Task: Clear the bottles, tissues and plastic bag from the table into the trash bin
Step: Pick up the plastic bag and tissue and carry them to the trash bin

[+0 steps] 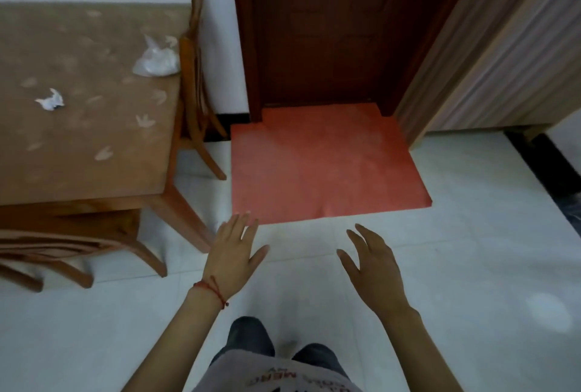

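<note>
A clear plastic bag point(156, 59) lies near the right edge of the brown table point(78, 155). A crumpled white tissue point(51, 100) sits further left on the tabletop. My left hand point(234, 253) and my right hand point(372, 261) are held out over the white floor, to the right of the table, fingers spread and holding nothing. A red string circles my left wrist. No bottle and no trash bin show in the head view.
A wooden chair point(195, 77) stands against the table's right side, another chair point(63, 247) is tucked under its near edge. A red mat point(323, 165) lies before a dark wooden door point(330, 30). A striped cabinet point(503, 61) stands at right.
</note>
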